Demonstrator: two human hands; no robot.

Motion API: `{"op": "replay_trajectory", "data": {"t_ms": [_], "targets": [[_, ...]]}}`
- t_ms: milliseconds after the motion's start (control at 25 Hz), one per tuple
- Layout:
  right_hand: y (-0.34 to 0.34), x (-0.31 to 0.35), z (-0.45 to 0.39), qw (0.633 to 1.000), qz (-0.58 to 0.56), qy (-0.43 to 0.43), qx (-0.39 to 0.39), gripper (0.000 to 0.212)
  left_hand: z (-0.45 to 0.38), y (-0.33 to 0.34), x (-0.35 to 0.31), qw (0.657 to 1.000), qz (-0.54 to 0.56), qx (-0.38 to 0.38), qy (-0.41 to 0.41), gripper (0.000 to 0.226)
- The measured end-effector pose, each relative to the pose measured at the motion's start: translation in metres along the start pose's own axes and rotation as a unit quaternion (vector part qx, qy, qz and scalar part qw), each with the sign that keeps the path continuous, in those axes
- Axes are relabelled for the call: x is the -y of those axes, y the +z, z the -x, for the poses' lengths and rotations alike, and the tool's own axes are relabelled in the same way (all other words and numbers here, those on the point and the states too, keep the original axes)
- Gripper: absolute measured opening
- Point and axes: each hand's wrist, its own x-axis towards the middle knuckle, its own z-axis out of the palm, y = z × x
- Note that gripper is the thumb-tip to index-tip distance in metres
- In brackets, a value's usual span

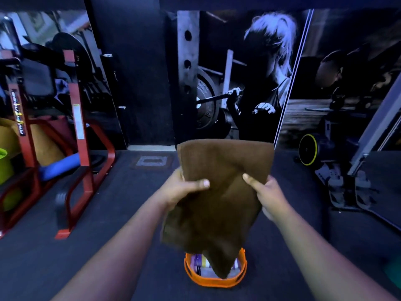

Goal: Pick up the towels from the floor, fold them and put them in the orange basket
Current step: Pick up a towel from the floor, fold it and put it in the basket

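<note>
While both hands, left [184, 187] and right [267, 192], pinch the brown towel [219, 192] (plush, folded), it droops over the orange basket [214, 281].

Orange plastic basket [214, 281] half hidden behind hanging brown terry towel [219, 192]; striped cloth inside [204, 270] barely seen. Fingers behind towel hidden.

Red steel rack [76, 135] is standing at left on dark gym floor [121, 213]. B&w weightlifting poster [238, 79] is covering back wall w/ yellow-rimmed wheel [308, 151] sitting at right.

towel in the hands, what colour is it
Brown, plain with no pattern; the towel shows best in the head view.
</note>
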Motion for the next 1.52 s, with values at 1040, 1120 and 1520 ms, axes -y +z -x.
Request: {"op": "replay_trajectory", "data": {"t_ms": [1040,1120,1520], "targets": [[-0.064,-0.062,-0.006,0.921,0.374,0.044,0.101,0.058,-0.018,0.018,0.111,0.985,-0.136,-0.053,-0.089,0.089],[-0.073,-0.066,-0.01,0.846,0.509,0.051,0.152,0.085,-0.023,0.023,0.119,0.942,-0.317,-0.03,-0.103,0.097],[-0.089,-0.14,-0.03,0.574,0.783,0.005,0.238,0.038,-0.042,0.058,0.199,0.668,-0.734,0.083,-0.092,0.048]]}}
